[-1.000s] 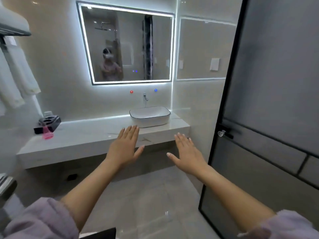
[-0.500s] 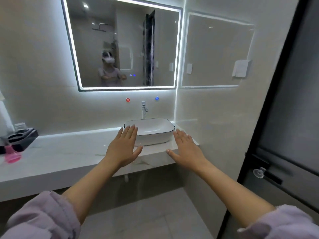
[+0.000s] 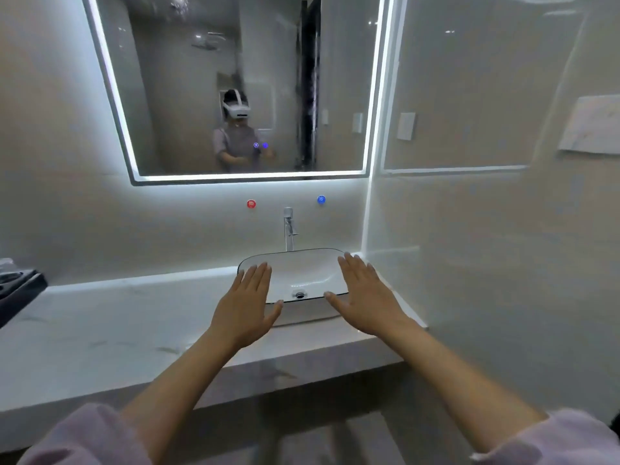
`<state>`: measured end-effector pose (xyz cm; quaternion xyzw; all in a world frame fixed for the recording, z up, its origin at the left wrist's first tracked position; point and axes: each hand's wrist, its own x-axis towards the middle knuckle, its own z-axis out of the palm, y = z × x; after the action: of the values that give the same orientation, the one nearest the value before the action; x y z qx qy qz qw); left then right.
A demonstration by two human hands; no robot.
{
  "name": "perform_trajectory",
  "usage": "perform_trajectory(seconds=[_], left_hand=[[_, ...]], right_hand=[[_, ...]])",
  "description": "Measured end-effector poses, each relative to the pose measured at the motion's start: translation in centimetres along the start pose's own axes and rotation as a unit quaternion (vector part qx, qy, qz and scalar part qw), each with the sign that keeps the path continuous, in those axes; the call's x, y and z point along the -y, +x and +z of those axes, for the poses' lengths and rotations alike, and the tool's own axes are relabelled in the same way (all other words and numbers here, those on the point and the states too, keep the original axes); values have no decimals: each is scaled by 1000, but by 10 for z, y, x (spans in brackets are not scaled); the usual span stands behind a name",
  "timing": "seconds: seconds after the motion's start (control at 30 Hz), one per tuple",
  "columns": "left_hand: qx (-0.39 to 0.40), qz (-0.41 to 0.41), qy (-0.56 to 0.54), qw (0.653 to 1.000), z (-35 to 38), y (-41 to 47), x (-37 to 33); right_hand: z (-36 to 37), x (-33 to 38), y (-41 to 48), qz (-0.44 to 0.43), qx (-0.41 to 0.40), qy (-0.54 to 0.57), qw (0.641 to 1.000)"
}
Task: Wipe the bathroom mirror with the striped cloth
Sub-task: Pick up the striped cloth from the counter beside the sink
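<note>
The bathroom mirror (image 3: 188, 95), rectangular with a lit white border, hangs on the wall above the counter and reflects a person wearing a headset. My left hand (image 3: 246, 305) is stretched out flat, palm down, over the left rim of the basin and holds nothing. My right hand (image 3: 364, 297) is flat as well, fingers apart, over the basin's right rim, also with nothing in it. Both hands are well below the mirror. No striped cloth is in view.
A white basin (image 3: 302, 273) with a dark rim sits on the marble counter (image 3: 110, 327), a chrome tap (image 3: 288, 228) behind it. Red (image 3: 251, 204) and blue (image 3: 321, 199) buttons dot the wall. A black tray (image 3: 16, 290) stands at the far left. A side wall closes the right.
I have come closer to the counter; mirror and basin loom larger and the door has left the view. Both hands stay flat and open, now over the basin.
</note>
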<state>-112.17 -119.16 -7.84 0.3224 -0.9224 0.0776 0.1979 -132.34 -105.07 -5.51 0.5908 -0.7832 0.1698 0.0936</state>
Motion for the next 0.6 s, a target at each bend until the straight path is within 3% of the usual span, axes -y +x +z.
perform_trajectory(seconds=[0.3,0.6], left_hand=[[-17,-99,1,995,53,154,27],[-22,-130,26,991,94,248,68]], right_hand=[[30,-91,181,-74,6,0,997],[81,-124,305,-112,5,20,993]])
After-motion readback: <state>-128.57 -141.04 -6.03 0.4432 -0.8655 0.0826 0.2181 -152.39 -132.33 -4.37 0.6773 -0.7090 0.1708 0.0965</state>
